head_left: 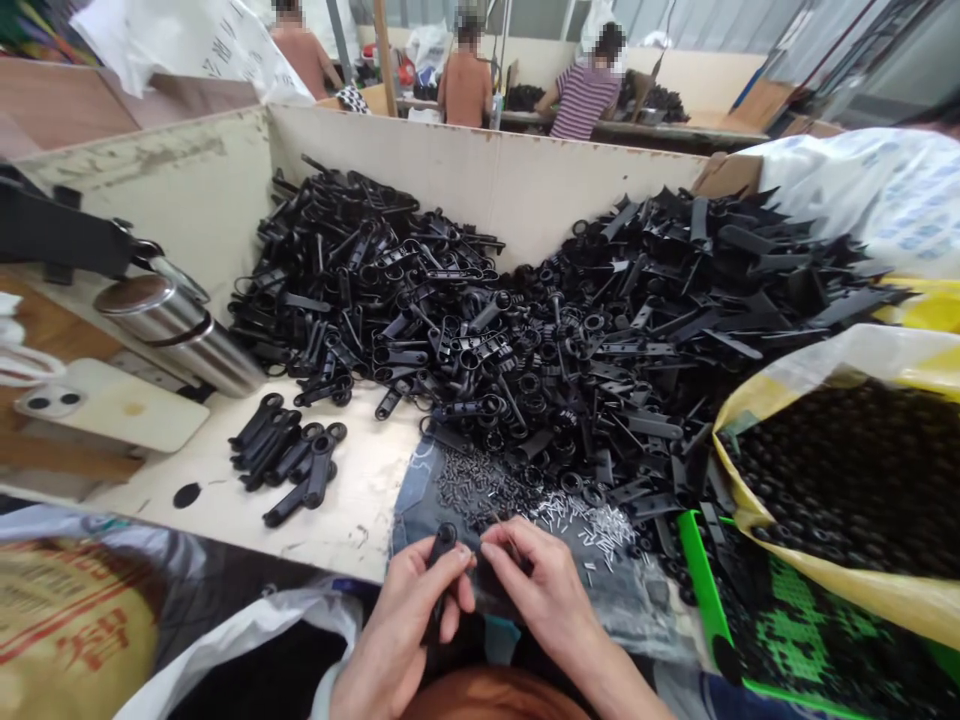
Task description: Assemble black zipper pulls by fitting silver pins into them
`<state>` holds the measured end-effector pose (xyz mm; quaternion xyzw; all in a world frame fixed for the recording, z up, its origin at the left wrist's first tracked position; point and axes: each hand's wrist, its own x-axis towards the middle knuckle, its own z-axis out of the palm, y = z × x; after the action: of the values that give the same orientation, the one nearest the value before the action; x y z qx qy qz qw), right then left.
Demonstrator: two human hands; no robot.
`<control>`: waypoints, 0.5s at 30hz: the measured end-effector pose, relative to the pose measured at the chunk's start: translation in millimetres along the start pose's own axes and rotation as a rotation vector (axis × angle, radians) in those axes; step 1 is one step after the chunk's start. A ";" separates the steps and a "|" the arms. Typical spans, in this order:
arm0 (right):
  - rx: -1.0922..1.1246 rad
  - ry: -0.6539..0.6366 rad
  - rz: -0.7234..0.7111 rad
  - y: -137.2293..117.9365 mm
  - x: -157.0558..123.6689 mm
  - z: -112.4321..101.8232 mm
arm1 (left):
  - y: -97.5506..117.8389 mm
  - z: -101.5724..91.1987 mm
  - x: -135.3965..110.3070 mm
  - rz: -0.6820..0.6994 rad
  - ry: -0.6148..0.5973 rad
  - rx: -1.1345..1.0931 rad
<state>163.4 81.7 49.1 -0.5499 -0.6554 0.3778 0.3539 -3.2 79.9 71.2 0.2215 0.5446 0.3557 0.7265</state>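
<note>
My left hand (420,600) is closed around a black plastic handle part (444,540), whose ring-shaped end sticks up past the thumb. Beside it, my right hand (536,580) is closed in a pinch close to that part; what its fingertips hold is too small to make out. Just beyond both hands, small dark screws (480,480) and silvery pins (600,525) lie scattered on a dark cloth (420,510). Several similar black handle parts (289,450) rest in a group on the pale board to the left.
A large heap of black plastic parts (450,320) fills the walled bench. At left are a steel flask (180,330) and a phone (112,405). On the right stand a yellow-edged sack (825,560) of black pieces and a green basket (701,580). Several people sit beyond the wall.
</note>
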 end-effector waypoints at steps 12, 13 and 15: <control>-0.170 0.143 0.005 11.3 -5.7 -33.3 | -2.0 -6.3 -2.3 0.065 0.133 0.139; -0.189 0.140 0.005 11.6 -4.2 -36.4 | -2.0 -4.5 -1.9 0.059 0.126 0.153; -0.222 0.097 -0.013 10.7 -0.4 -36.8 | -1.8 -1.6 -1.2 0.049 0.114 0.168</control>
<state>200.6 86.3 56.6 -0.5991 -0.6789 0.2735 0.3246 -4.4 77.7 70.2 0.2745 0.6075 0.3385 0.6641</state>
